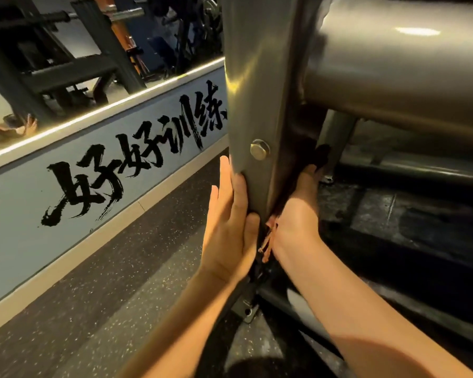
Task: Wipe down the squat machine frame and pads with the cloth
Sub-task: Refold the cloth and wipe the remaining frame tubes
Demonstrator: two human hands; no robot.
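Note:
The squat machine's grey upright post [254,91], with a bolt [260,149] on its face, rises through the middle of the view. My left hand [230,227] lies flat against the post's left edge, fingers straight and holding nothing. My right hand [298,214] reaches in behind the post's right side. Its fingertips press a dark cloth [321,156] into the shadowed joint there. Most of the cloth is hidden. A thin orange strip [269,238] shows between my hands at the post's edge; what it is cannot be told.
A thick grey cylinder [393,72] juts out right of the post, with a lower frame tube [421,170] beneath it. The post's foot plate [246,309] is bolted to the speckled rubber floor [120,296]. On the left are a blue wall with black characters [93,186] and a mirror [66,64].

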